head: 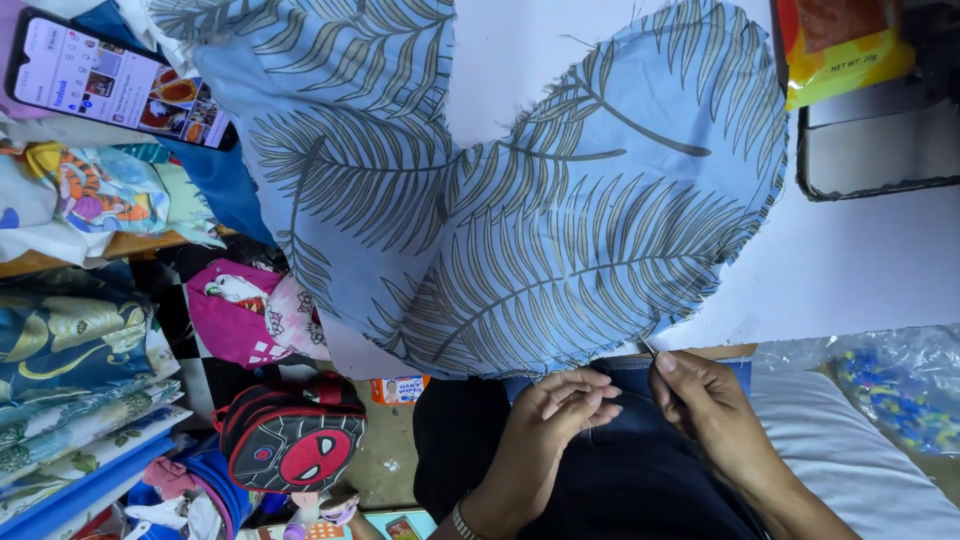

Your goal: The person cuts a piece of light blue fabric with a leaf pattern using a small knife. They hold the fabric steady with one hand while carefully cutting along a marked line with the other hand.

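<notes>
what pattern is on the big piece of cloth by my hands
Large grey-brown feathery palm leaves on light blue: the blue leaf-print fabric, seen best in the head view.

Bright, even indoor light falls from above; shadows stay soft and faint. Focus is sharp throughout, with slight wide-angle stretching toward the edges.

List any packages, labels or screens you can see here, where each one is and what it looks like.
Phone: top left on fabric, black slab, lit screen with small colourful pictures.
Packet: top right, shiny yellow and orange pouch.
Small box: on the floor below the leaf-print cloth, orange and white.
Plastic bag: right edge, clear, with blue and yellow bits inside.
</notes>
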